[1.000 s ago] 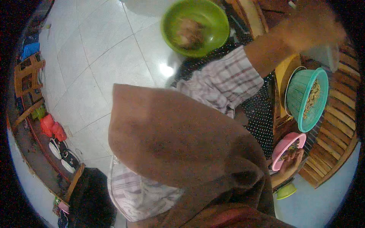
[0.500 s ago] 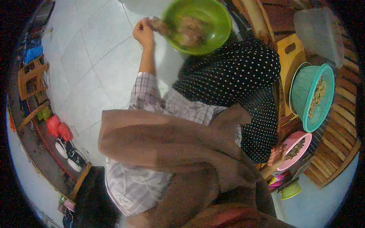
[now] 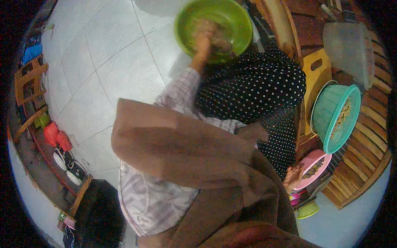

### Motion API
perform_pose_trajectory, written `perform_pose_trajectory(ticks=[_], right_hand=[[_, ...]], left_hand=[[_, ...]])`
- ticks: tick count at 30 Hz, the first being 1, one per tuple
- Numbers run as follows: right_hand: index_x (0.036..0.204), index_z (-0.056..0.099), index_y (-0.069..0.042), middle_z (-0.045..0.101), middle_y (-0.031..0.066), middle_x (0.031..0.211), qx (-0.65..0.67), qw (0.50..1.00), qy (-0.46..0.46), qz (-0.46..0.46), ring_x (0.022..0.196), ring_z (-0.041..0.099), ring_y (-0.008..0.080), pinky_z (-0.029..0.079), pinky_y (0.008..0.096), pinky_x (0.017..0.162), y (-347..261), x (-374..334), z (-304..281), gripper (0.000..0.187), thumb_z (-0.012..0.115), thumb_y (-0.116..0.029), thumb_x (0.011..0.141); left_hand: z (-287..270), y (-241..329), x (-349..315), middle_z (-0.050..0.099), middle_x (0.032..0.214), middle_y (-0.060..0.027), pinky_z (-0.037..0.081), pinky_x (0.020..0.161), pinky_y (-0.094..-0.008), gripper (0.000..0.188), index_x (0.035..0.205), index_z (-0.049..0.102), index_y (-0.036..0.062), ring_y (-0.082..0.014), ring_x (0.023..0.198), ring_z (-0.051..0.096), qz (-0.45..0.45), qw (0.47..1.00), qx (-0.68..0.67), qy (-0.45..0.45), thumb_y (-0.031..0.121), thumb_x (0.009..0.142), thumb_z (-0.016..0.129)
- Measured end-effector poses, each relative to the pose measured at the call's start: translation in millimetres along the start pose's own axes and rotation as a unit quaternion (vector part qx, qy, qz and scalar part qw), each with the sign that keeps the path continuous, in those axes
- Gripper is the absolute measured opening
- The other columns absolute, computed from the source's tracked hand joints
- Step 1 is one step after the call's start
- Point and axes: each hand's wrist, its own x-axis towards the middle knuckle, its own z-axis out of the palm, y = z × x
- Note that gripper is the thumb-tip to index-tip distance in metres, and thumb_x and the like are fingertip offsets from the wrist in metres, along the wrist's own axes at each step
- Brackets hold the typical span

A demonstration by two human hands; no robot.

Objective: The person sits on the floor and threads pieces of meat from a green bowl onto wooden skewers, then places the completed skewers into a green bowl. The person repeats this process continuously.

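Observation:
A green basin stands on the tiled floor ahead, holding a soft, brownish, lumpy mass. My left hand, in a plaid sleeve, reaches down into the basin onto that mass. Its fingers are smeared by motion and partly lost against the brown stuff, so their grip is unclear. Off to the right, my right hand is at the near-left rim of a pink bowl, fingers bent against it. Small dark brown pieces lie inside the pink bowl.
A teal basket with pale pieces stands on the slatted wooden bench at right, beside a yellow board and a clear container. Polka-dot fabric borders the basin. Red bags lie far left.
My left hand has moved rightward from outside the basin, where it held a brownish lump, into the basin. My right hand stays by the pink bowl. The whole view has shifted slightly.

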Motion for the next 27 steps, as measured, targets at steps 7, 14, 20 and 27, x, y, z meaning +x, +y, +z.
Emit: perform_pose_trajectory(ticks=[7,14,20,27], right_hand=[[0.117,0.052,-0.006,0.056,0.01,0.104,0.072,0.986,-0.148,0.019,0.09,0.056,0.018,0.053,0.0401,0.082,-1.8,6.9,3.3,0.025,0.053,-0.018,0.095],[0.118,0.05,-0.005,0.055,0.0089,0.098,0.117,0.989,-0.065,0.07,0.086,0.055,0.0183,0.054,0.0401,0.083,-9.3,4.2,8.9,0.026,0.052,-0.018,0.096],[0.116,0.05,-0.005,0.055,0.0086,0.096,0.147,0.974,-0.152,0.079,0.086,0.055,0.0178,0.054,0.041,0.083,-4.4,10.0,8.9,0.022,0.049,-0.016,0.097],[0.112,0.05,-0.005,0.054,0.0077,0.095,0.185,0.968,-0.149,0.083,0.081,0.053,0.0165,0.052,0.0421,0.085,-6.8,7.3,6.2,0.018,0.048,-0.016,0.098]], left_hand=[[-26.9,45.0,-10.6,0.054,0.131,-0.0112,0.041,0.098,-0.0366,0.044,0.127,0.056,0.0028,-0.0208,0.116,0.051,-0.228,0.971,-0.077,-0.001,0.029,0.097,0.038],[-28.8,62.8,-14.0,0.056,0.124,-0.0102,0.042,0.095,-0.0361,0.04,0.12,0.059,0.0036,-0.0209,0.11,0.053,-0.232,0.967,-0.105,-0.013,0.027,0.096,0.037],[-26.7,40.5,-10.8,0.058,0.118,-0.0094,0.043,0.093,-0.0357,0.038,0.113,0.061,0.0043,-0.021,0.105,0.054,-0.194,0.974,-0.113,-0.016,0.025,0.096,0.036],[-25.0,-27.3,7.3,0.062,0.094,-0.0071,0.047,0.083,-0.0363,0.038,0.096,0.064,0.007,-0.0204,0.088,0.057,0.048,0.994,-0.067,-0.07,0.03,0.1,0.034]])
